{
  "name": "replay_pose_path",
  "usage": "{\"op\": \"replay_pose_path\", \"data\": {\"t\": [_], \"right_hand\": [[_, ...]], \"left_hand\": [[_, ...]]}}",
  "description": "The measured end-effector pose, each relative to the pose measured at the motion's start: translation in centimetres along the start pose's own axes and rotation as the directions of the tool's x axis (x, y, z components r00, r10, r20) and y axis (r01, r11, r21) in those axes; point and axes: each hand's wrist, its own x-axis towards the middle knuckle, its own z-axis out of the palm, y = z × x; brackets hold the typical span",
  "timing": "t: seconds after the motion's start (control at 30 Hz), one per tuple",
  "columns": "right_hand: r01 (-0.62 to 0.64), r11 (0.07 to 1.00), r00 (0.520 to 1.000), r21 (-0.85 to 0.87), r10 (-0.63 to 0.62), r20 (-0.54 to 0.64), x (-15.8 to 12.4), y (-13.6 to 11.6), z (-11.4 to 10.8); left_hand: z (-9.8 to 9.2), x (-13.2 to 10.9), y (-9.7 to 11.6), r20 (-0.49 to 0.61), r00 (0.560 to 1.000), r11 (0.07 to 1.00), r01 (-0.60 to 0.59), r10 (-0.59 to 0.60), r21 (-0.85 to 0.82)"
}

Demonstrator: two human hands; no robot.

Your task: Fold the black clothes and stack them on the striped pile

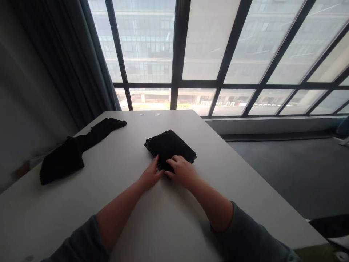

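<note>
Black folded cloth with a fringed edge lies mid-table; the right hand rests fingers-down on its near corner, grasping nothing, the left hand touching at nine o'clock. It looks soft, light and limp, best pinched at a corner. Another dark garment sprawls toward ten o'clock on the white table.

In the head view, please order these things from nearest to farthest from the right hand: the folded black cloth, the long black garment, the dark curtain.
1. The folded black cloth: under the right hand, whose fingers touch its near edge at the table's middle.
2. The long black garment: lying on the table's left side, apart from both hands.
3. The dark curtain: hanging beyond the table, at the far left by the window.
</note>
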Motion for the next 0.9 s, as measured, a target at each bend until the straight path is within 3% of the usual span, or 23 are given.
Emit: {"op": "replay_pose_path", "data": {"t": [0.13,0.27,0.33,0.47,0.53,0.63,0.73,0.9], "right_hand": [[-0.132,0.982,0.975,0.134,0.153,-0.159,1.1,2.4,0.1],[-0.258,0.949,0.918,0.18,0.299,-0.26,1.6,1.1,1.0],[-0.207,0.967,0.933,0.146,0.24,-0.267,1.3,0.4,1.5],[-0.015,0.999,0.993,0.051,0.021,-0.115,0.3,1.7,2.0],[0.003,0.998,0.994,0.059,0.004,-0.113,0.1,3.1,1.9],[-0.059,0.995,0.968,0.084,0.078,-0.237,0.4,4.1,1.9],[-0.024,0.991,0.93,0.131,0.07,-0.36,0.5,2.5,2.1],[0.263,0.917,0.87,0.3,-0.091,-0.484,-1.7,-2.0,2.6]], "left_hand": [[0.7,-1.2,1.7,-0.113,0.981,0.968,-0.132,0.159,0.213],[0.8,-2.9,4.1,-0.109,0.952,0.915,-0.24,0.287,0.323],[1.0,-3.7,4.8,-0.043,0.955,0.892,-0.258,0.294,0.371],[0.5,-4.3,5.0,0.044,0.97,0.86,-0.233,0.24,0.453],[-0.1,-4.1,4.6,0.091,0.967,0.853,-0.251,0.237,0.457],[-0.6,-3.7,4.1,0.145,0.951,0.842,-0.31,0.274,0.442],[-0.1,-3.8,4.1,0.087,0.948,0.871,-0.315,0.305,0.376],[0.9,-5.4,6.1,-0.165,0.918,0.924,-0.328,0.361,0.198]]}}
